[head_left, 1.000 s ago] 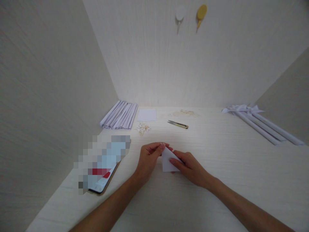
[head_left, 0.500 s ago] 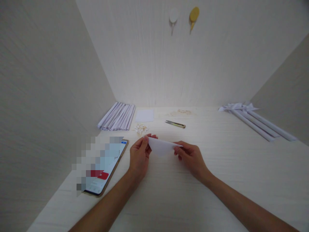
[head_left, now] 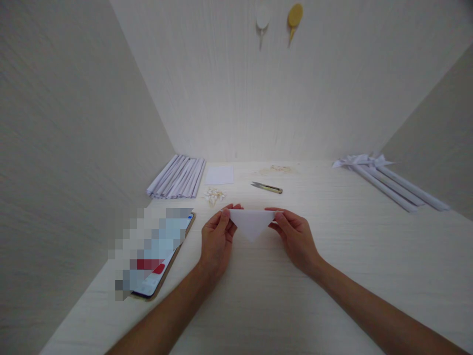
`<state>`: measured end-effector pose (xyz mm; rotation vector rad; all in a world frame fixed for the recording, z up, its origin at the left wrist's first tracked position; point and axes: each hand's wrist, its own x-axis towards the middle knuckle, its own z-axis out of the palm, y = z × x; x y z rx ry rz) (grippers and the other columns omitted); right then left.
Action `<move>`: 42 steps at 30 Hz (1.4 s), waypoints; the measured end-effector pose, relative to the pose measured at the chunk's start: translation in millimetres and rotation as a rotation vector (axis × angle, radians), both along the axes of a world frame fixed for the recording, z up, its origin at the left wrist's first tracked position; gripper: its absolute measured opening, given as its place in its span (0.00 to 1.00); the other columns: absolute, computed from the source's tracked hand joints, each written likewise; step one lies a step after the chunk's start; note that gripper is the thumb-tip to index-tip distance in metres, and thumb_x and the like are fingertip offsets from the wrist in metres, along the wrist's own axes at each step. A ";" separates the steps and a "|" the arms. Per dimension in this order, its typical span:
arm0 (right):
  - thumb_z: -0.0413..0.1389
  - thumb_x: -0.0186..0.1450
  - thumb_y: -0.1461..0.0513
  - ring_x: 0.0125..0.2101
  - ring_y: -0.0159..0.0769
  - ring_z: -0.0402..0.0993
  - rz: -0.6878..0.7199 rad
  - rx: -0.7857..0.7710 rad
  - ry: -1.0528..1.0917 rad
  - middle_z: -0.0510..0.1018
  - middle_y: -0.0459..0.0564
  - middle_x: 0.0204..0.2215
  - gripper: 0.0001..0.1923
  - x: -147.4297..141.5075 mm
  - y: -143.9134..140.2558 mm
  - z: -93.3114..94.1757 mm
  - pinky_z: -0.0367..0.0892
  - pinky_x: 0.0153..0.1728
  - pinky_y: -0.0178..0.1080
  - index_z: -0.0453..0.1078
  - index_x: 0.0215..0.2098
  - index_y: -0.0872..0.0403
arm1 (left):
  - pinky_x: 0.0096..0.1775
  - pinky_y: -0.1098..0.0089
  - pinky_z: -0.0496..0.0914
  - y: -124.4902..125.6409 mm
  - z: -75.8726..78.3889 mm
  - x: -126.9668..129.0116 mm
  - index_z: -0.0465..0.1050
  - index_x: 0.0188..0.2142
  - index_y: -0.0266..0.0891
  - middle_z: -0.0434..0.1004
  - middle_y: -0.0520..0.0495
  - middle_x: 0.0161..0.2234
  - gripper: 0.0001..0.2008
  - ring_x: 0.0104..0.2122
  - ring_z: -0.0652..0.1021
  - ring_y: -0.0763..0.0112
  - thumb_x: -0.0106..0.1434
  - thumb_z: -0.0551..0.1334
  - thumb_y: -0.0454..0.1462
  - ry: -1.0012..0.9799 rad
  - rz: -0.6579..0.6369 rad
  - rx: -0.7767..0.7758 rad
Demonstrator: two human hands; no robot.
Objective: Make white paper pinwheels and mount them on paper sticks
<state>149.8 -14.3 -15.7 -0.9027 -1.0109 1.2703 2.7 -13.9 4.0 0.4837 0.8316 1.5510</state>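
Both hands hold a white paper folded into a triangle, point down: left hand grip pinches one corner, right hand the other, above the pale wooden table.

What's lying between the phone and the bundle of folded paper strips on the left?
Nothing: in the head view, bare table separates the phone from the paper strips.
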 end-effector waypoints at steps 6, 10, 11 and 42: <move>0.58 0.51 0.57 0.29 0.30 0.68 -0.019 -0.058 0.064 0.75 0.46 0.25 0.09 -2.2 0.4 3.1 0.66 0.33 0.36 0.73 0.28 0.53 | 0.42 0.68 0.68 -2.9 -1.1 3.8 0.73 0.29 0.33 0.77 0.45 0.31 0.06 0.34 0.76 0.71 0.51 0.62 0.35 0.010 -0.028 0.024; 0.59 0.48 0.56 0.27 0.30 0.68 -0.068 -0.132 0.100 0.73 0.47 0.22 0.10 -3.3 1.8 6.4 0.66 0.31 0.36 0.72 0.24 0.56 | 0.43 0.67 0.67 -4.2 -3.5 6.5 0.72 0.29 0.34 0.77 0.45 0.32 0.07 0.35 0.75 0.70 0.50 0.62 0.36 0.031 -0.051 0.024; 0.59 0.48 0.56 0.26 0.30 0.67 -0.074 -0.136 0.107 0.73 0.47 0.22 0.10 -3.4 2.2 6.9 0.66 0.30 0.36 0.72 0.23 0.56 | 0.44 0.67 0.67 -4.4 -4.1 6.8 0.73 0.29 0.34 0.77 0.45 0.32 0.07 0.36 0.75 0.70 0.50 0.62 0.36 0.034 -0.054 0.026; 0.60 0.47 0.59 0.25 0.28 0.66 -0.109 -0.148 0.168 0.72 0.45 0.21 0.07 -3.3 3.1 6.2 0.65 0.31 0.35 0.71 0.20 0.56 | 0.42 0.70 0.68 -5.1 -5.2 6.7 0.72 0.28 0.34 0.77 0.46 0.31 0.05 0.34 0.76 0.73 0.54 0.58 0.33 -0.024 -0.093 -0.033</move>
